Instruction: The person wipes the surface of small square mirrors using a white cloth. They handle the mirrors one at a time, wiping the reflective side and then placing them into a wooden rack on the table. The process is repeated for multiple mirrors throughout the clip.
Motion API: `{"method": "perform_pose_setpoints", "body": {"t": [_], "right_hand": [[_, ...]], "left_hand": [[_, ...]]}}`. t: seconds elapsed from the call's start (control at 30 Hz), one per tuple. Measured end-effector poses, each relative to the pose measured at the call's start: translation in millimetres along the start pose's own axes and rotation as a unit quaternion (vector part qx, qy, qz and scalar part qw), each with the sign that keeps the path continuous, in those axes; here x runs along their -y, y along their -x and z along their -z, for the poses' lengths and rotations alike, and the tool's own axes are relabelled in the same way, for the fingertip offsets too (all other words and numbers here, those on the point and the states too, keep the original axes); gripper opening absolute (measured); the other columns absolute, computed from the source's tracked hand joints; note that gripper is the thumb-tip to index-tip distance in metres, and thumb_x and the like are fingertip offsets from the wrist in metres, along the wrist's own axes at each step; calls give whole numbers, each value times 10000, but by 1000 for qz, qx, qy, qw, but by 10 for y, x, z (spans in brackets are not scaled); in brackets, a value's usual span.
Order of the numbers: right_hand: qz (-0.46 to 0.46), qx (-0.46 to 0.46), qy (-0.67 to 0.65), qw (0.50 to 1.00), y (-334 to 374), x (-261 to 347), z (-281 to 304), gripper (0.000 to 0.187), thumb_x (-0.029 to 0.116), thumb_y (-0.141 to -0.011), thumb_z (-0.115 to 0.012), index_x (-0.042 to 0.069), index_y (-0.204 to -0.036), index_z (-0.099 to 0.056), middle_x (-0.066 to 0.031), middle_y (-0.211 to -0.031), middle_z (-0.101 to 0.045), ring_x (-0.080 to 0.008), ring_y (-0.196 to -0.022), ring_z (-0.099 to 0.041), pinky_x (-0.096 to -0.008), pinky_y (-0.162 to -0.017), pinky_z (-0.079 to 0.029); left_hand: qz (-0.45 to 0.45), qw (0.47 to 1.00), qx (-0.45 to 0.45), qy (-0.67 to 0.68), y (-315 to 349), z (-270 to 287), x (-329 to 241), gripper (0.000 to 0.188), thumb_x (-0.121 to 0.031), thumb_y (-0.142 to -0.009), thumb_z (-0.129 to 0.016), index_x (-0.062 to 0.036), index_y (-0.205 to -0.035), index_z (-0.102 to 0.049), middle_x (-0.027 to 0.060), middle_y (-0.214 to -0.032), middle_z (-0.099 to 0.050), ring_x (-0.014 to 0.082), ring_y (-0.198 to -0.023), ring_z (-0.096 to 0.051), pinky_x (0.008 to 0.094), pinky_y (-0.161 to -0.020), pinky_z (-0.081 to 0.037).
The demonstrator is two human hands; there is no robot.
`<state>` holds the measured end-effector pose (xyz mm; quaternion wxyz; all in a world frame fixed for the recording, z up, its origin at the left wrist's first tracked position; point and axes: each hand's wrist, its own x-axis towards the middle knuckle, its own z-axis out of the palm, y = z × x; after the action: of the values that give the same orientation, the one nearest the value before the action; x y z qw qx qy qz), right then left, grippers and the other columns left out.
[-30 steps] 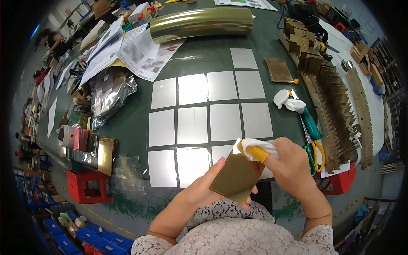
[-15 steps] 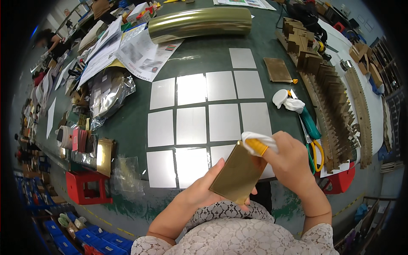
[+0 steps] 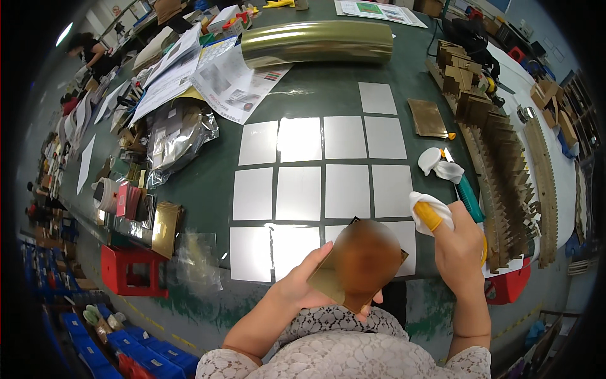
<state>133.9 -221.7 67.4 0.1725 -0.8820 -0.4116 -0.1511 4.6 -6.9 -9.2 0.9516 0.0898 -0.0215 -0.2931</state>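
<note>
My left hand (image 3: 300,279) grips a gold, mirror-like rectangular plate (image 3: 329,279), tilted above the table's near edge. Fingertips curl around its lower end, and a blurred reflection covers much of its face. Off to the right of the plate, my right hand (image 3: 459,256) pinches a folded white cloth (image 3: 434,199), with a yellow-orange piece around or against a fingertip. The cloth and plate are apart. Underneath and beyond lie rows of pale silvery rectangular sheets (image 3: 347,189) on the dark green table (image 3: 303,104).
A gold roll of film (image 3: 315,44) lies across the far side. Papers (image 3: 230,88) and a clear plastic bag (image 3: 180,136) are at left. On the right are a brown plate (image 3: 429,119), a white cloth bundle (image 3: 439,165), a green-handled tool (image 3: 468,197) and toothed brown strips (image 3: 495,158).
My right hand with the cloth has moved right, off the plate's upper corner. The left hand still holds the plate, now turned to reflect differently. The whole view has shifted slightly.
</note>
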Motion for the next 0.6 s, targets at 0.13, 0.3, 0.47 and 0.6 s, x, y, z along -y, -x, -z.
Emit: {"method": "perform_pose_setpoints", "body": {"t": [0.13, 0.3, 0.47, 0.6], "right_hand": [[26, -25, -2, 999, -5, 5, -20, 221, 27, -762, -652, 44, -979, -691, -102, -756, -480, -261, -629, -539, -372, -502, -415], [29, -20, 6, 999, -8, 49, 23, 224, 29, -758, -652, 46, -977, -693, -95, -766, -494, -254, -631, -538, -365, -502, -420], [28, -9, 2, 1000, 8, 118, 50, 245, 11, -737, -644, 53, -973, -695, -102, -792, -547, -265, -640, -568, -358, -524, -432], [68, 19, 3, 998, 50, 232, 91, 327, 115, -738, -682, 141, -1063, -718, -69, -768, -499, -217, -638, -544, -324, -503, -434]], "left_hand": [[-22, 999, 39, 22, -3, 89, 7, 776, -623, -973, -219, -1, -1431, -294, 347, -1191, -528, 390, -923, -626, 544, -790, -521], [-41, 997, 46, 37, -21, 63, -44, 784, -632, -968, -204, -13, -1440, -294, 343, -1176, -531, 389, -910, -625, 533, -772, -528], [-52, 997, 51, 21, 6, 79, -75, 781, -628, -970, -201, -16, -1448, -288, 349, -1189, -526, 390, -914, -627, 534, -771, -529], [-48, 998, 31, -2, 12, 116, -76, 765, -616, -978, -197, -15, -1439, -298, 344, -1182, -530, 388, -924, -629, 543, -777, -528]]}}
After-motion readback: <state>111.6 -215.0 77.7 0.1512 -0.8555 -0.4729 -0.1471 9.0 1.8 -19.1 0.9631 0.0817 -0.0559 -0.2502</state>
